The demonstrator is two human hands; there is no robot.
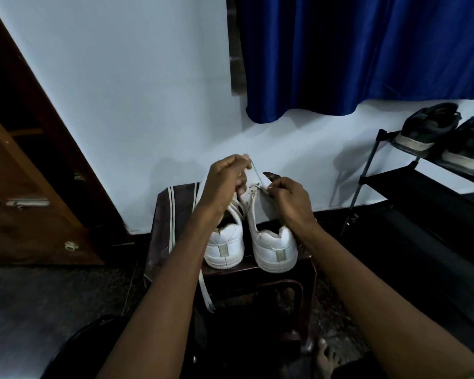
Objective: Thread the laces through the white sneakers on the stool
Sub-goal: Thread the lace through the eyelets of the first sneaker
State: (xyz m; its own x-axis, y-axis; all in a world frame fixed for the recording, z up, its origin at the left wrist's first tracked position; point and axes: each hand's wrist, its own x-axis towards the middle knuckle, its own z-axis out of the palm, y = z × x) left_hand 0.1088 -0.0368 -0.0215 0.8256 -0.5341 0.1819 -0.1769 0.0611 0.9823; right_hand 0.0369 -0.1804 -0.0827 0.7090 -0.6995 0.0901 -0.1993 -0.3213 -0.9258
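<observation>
Our left hand (225,179) pinches the lace (257,175) taut above the right sneaker (271,231); our right hand (289,199) pinches near its eyelets. Overpulling could unthread it or tip the sneaker off the stool (175,203).

White wall (121,91) behind. Blue curtain (367,56) hanging at upper right, hem wavy, strip of dark brick (237,45) showing just beside its left edge. Brown wooden door (25,201) at left, with a metal latch (27,202) and a small round knob (71,245). Black shoe rack (411,187) at right against the wall, with a pair of dark shoes (446,135), pale-soled, on its top shelf. Dark speckled floor (52,291) below.
</observation>
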